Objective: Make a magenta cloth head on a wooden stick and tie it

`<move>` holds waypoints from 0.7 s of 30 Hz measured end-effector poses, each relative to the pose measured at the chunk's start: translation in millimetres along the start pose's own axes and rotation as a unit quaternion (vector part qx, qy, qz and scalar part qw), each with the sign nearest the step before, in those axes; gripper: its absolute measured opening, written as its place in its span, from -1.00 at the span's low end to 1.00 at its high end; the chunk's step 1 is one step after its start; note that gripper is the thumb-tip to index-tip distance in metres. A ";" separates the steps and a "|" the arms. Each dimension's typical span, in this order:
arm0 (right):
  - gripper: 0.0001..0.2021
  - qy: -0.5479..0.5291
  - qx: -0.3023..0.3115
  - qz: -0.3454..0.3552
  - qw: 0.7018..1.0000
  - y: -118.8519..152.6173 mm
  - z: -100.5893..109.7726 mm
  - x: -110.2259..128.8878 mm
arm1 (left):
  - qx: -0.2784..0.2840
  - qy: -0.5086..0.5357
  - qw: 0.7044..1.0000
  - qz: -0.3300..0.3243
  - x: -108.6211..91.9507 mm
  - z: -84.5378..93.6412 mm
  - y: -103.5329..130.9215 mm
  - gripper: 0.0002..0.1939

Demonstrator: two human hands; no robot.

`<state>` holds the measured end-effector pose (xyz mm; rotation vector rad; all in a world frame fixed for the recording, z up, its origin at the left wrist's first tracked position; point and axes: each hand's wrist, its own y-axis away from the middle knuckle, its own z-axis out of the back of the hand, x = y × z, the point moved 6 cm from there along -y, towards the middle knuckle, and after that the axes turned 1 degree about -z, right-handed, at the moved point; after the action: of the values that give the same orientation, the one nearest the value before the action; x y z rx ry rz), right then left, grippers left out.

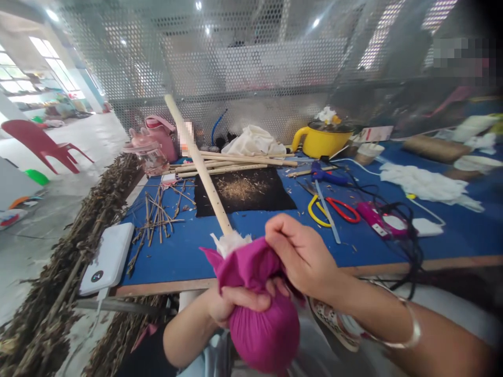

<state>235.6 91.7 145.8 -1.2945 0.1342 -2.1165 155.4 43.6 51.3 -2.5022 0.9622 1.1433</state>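
Note:
A magenta cloth (264,335) is drawn tight over a round thing, which it hides, in front of the table edge. My left hand (245,301) wraps round the gathered neck of the cloth. Above it my right hand (304,256) pinches the cloth's loose upper edge. Out of the gathered cloth and some white tissue-like material (231,243) rises a pale wooden stick (202,167) with small dark marks along it, tilted up to the left. How the stick meets the round thing is covered.
On the blue table (184,262) are a black cloth (251,191) with shavings, pale sticks (236,166), thin twigs (157,214), scissors (343,209), a glue gun (328,174), a yellow pot (322,140), a magenta power strip (377,220) and a white power bank (108,256). Dried stalks (74,251) lie left.

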 end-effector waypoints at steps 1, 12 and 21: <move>-0.76 0.031 -0.031 0.018 0.999 -4.1 -3.0 -0.4 | 0.017 0.004 1.000 0.008 0.8 -5.8 1.1 -0.74; -0.73 0.147 0.071 0.061 0.985 -43.1 -50.2 -13.7 | -0.015 0.093 0.995 -0.027 2.0 -0.3 -1.3 -0.85; -0.62 0.095 0.148 -0.044 0.983 -5.8 -12.2 -12.0 | -0.202 -0.072 0.973 -0.086 -45.4 48.4 0.0 -0.68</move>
<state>226.4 100.3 132.8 -0.9393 -0.1567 -2.2321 104.9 86.8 52.4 -2.6887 0.5015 1.5674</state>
